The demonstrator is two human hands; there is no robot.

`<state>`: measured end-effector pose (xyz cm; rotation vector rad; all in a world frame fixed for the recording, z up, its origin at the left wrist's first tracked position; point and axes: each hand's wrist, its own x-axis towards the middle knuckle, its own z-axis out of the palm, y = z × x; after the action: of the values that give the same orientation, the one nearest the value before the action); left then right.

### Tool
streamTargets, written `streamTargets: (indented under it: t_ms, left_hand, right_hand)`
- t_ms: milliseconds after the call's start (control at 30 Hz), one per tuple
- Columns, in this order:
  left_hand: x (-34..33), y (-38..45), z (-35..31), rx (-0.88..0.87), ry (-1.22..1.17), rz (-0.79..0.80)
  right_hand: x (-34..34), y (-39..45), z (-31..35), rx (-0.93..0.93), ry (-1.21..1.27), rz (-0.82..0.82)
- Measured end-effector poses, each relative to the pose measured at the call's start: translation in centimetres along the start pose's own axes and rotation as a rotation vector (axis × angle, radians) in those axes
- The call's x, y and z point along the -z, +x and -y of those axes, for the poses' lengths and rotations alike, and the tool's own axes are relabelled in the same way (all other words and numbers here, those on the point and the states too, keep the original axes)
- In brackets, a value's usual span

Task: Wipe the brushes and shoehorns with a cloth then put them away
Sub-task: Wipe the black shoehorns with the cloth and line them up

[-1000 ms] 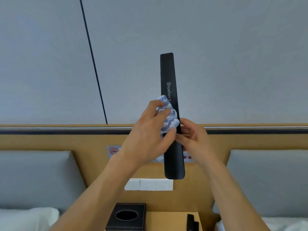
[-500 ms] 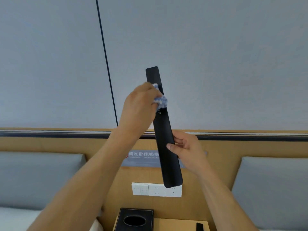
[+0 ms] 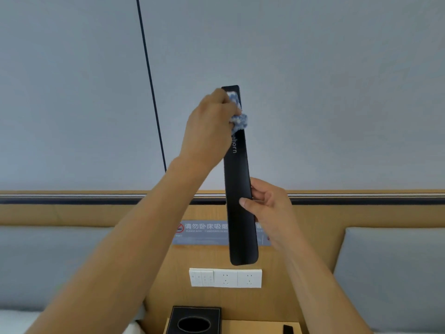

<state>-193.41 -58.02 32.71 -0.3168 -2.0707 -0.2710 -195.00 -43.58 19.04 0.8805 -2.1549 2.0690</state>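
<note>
**Two hands, one shoehorn, one cloth**

Two padded grey panels, one at the left [image 3: 48,266] and one at the right [image 3: 395,268], stand on either side of the wooden headboard [image 3: 96,213], below a big grey wall [image 3: 313,92] with a thin dark line [image 3: 150,83] running down it.

In front of the headboard the black shoehorn [image 3: 240,213] is held almost upright, its top leaning a little to the left and its rounded end down, just above the white socket plate [image 3: 225,277]. The right hand [image 3: 272,210] holds it at the middle, thumb on the near face and the other fingers curled round the right edge. The left hand [image 3: 207,131] is near the top and pinches a bunched blue-and-white cloth [image 3: 238,116] against the shoehorn; the fingertips are hidden behind the cloth.

A no-smoking sign [image 3: 204,231] is on the headboard, partly behind the shoehorn. At the near edge a black tissue box [image 3: 195,320] stands on a wooden nightstand [image 3: 255,327].
</note>
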Motion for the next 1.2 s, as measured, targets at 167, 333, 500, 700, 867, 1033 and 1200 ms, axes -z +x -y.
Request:
streamTargets:
  t_ms: [167,333,500,700,867,1033,1200]
  left_hand:
    - [-1.7,-4.8,-1.9,-0.080,-0.036,0.104]
    - [-2.0,-7.2,-2.6,-0.129,0.005,0.202]
    - [-1.4,-7.8,-2.0,-0.218,-0.002,0.264]
    - [-1.8,-9.5,-1.5,-0.297,0.040,0.277]
    - [-2.4,-11.1,-1.5,-0.222,0.060,0.204]
    - [-2.5,-12.8,-0.5,0.001,0.066,0.191]
    - [-2.1,-14.3,2.1,0.201,0.118,0.221]
  right_hand:
    - [0.6,-0.2,-0.1,-0.018,0.153,-0.081]
    - [1.0,-0.1,-0.4,-0.051,0.294,-0.067]
    - [1.8,-0.3,-0.6,-0.128,0.476,0.101]
    - [2.8,-0.1,-0.1,-0.158,0.665,0.132]
    - [2.8,-0.1,-0.8,-0.268,0.775,-0.067]
    - [2.9,-0.6,-1.7,-0.235,0.841,-0.251]
    - [3.3,-1.2,-2.3,-0.204,0.875,-0.337]
